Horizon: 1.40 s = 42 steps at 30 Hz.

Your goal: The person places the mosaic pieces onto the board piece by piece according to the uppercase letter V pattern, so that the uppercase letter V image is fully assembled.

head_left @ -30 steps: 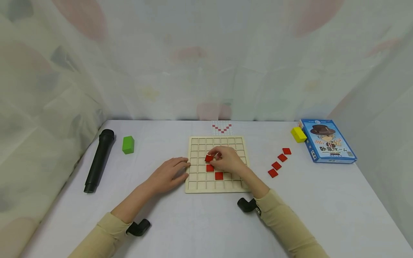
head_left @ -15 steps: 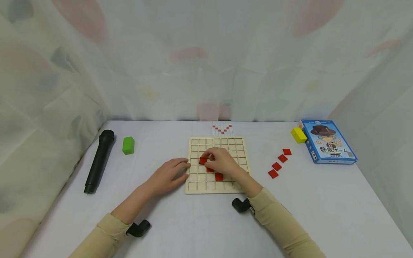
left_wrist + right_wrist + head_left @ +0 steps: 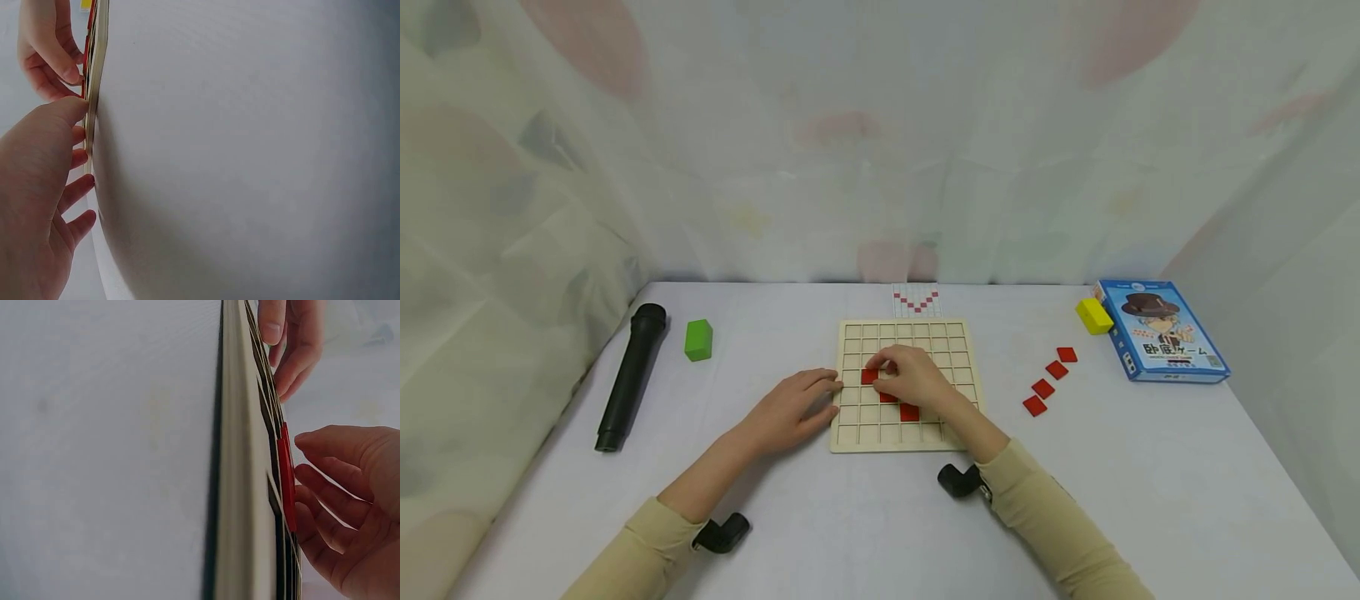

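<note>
A pale wooden grid board (image 3: 868, 436) lies mid-table. My right hand (image 3: 913, 377) is over it, with thumb and fingertips at opposite edges of a red square tile (image 3: 868, 377) lying at a cell in the board's left part. Two more tiles, a partly covered red one (image 3: 887, 397) and a lower red one (image 3: 909, 412), run diagonally down to the right. Along the board's left edge rest the fingertips of my left hand (image 3: 790, 407), its fingers relaxed. The right wrist view shows red tiles (image 3: 286, 481) edge-on beside the right fingers.
Behind the board is a small card (image 3: 917, 300) printed with a red V pattern. Several loose red tiles (image 3: 1042, 387) form a slanted row on the right. Beyond them are a yellow block (image 3: 1094, 316) and blue box (image 3: 1165, 333). A green block (image 3: 698, 340) and black microphone (image 3: 631, 375) lie left.
My right hand has moved slightly left and down with the red tile, from above the board to a cell up-left of the other two. The left hand has stayed at the board's edge.
</note>
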Motion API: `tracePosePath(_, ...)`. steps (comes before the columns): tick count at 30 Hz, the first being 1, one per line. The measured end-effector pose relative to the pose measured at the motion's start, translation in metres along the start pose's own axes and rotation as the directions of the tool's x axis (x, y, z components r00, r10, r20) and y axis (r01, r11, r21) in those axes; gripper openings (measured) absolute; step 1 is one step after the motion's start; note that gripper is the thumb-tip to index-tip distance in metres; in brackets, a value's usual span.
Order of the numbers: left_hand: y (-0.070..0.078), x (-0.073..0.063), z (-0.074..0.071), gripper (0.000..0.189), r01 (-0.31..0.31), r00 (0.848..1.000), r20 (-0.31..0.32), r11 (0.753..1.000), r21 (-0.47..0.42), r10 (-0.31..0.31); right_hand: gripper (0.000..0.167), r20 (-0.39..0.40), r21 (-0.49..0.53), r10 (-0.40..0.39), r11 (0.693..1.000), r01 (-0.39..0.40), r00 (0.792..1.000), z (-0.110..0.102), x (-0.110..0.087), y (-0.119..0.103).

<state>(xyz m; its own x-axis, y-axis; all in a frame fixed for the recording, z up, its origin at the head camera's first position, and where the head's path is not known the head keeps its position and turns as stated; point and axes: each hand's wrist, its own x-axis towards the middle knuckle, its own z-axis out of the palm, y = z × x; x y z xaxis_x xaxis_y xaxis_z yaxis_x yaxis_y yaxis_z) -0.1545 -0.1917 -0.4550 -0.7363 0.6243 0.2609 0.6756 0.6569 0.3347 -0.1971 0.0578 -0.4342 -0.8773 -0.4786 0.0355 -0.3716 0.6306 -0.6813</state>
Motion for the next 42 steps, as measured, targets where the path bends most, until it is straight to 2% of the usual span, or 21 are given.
tracePosePath(10,0.0,-0.001,0.002,0.035,0.023,1.0,0.014,1.0,0.013,-0.023,0.017,-0.061,0.081,0.006,0.997,-0.001,0.998,-0.017,-0.019,0.011)
tracePosePath(18,-0.002,-0.002,0.004,0.036,0.014,1.0,0.004,1.0,0.023,-0.014,0.018,-0.092,0.081,0.021,0.997,-0.013,0.996,-0.039,-0.04,0.031)
tracePosePath(25,0.0,-0.003,0.003,0.036,0.044,0.999,0.031,0.999,0.016,-0.044,0.018,-0.121,0.075,0.075,0.995,-0.066,0.99,-0.059,-0.061,0.051)
tracePosePath(31,0.002,-0.003,0.001,0.036,0.049,0.998,0.03,0.999,0.018,-0.05,0.019,-0.109,0.041,0.112,0.993,-0.109,0.988,-0.077,-0.085,0.066)
tracePosePath(37,0.003,-0.002,0.0,0.036,0.048,0.999,0.024,0.999,0.015,-0.049,0.017,-0.114,-0.033,0.101,0.994,-0.105,0.988,-0.096,-0.111,0.084)
tracePosePath(42,0.002,-0.002,-0.001,0.036,0.051,0.998,0.034,0.999,0.017,-0.051,0.018,-0.107,-0.066,0.13,0.988,-0.138,0.986,-0.109,-0.129,0.098)
